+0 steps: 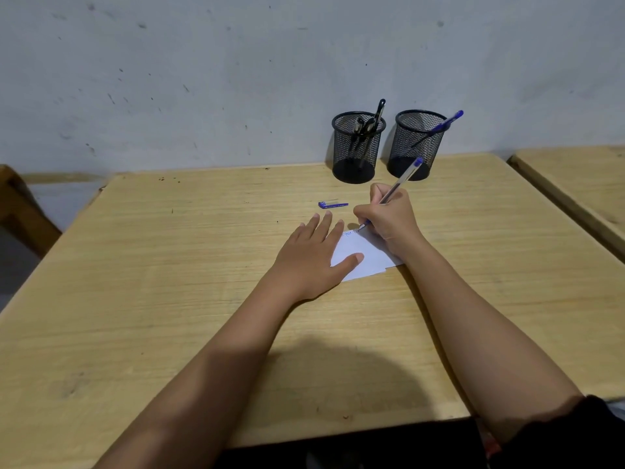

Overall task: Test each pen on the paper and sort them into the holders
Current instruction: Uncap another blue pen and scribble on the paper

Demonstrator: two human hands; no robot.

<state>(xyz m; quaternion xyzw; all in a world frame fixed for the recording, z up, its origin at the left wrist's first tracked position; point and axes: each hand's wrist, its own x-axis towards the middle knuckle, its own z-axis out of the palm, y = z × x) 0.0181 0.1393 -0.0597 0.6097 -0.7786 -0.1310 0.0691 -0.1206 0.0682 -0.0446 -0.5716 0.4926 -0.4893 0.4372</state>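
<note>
Gripping pen (392,193) in right hand (389,216), tip on paper (363,253)

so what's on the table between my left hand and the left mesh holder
A blue pen cap lies on the wooden table, just beyond the left hand and short of the left mesh holder, seen in the head view.

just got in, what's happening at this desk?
The right hand grips an uncapped pen with its tip on the paper, where blue scribbles show. The left hand lies flat, pressing the paper onto the table. A blue cap lies just beyond the hands. At the back, the left holder has black pens; the right holder has one blue pen.
</note>
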